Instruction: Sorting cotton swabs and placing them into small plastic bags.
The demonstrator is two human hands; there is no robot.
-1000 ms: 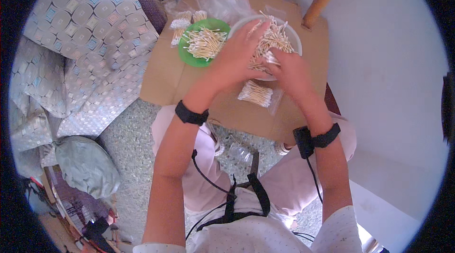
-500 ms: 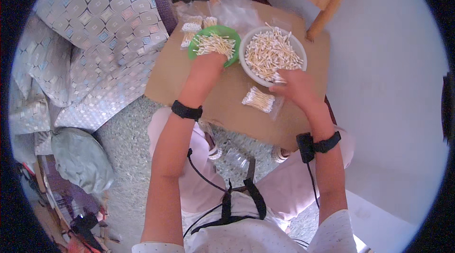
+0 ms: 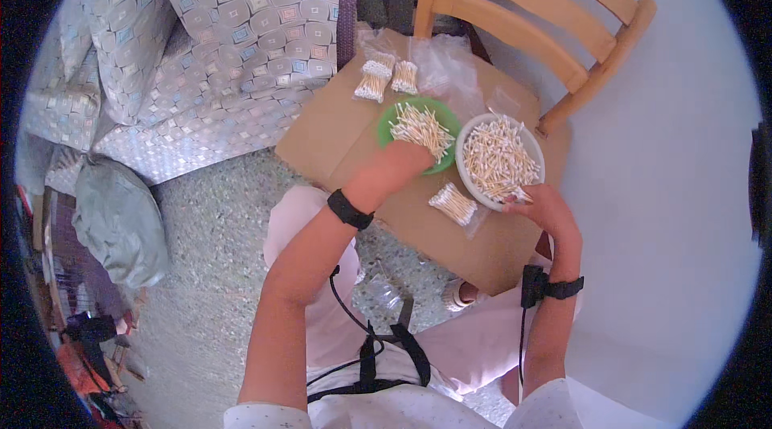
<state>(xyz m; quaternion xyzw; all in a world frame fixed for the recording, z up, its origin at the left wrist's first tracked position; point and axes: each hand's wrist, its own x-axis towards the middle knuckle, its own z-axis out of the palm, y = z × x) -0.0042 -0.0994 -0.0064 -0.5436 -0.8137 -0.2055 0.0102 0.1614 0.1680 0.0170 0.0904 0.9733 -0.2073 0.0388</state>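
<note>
My left hand point(image 3: 406, 162) reaches over the near edge of a green bowl point(image 3: 386, 133) of loose cotton swabs point(image 3: 420, 125); its fingertips are hidden, so its grip cannot be told. At the near right rim of a white bowl point(image 3: 461, 157), heaped with more cotton swabs point(image 3: 500, 157), is my right hand point(image 3: 544, 208). Its thumb and fingers are bent together there, and whatever is between them is too small to make out. A clear bag of cotton swabs point(image 3: 453, 204) lies on the cardboard-topped surface point(image 3: 334, 139), between my hands and nearer me.
Several bundles of swabs point(image 3: 375, 79) sit beyond the green bowl, with crumpled clear plastic bags point(image 3: 442, 67) beside them. A wooden chair back point(image 3: 515, 15) rises at the far side. A patterned sofa point(image 3: 241, 51) stands left, a pale wall point(image 3: 651, 164) right.
The view has shifted, so the surface and bowls appear lower and to the right. My left hand remains at the green bowl; my right hand stays by the white bowl's near rim.
</note>
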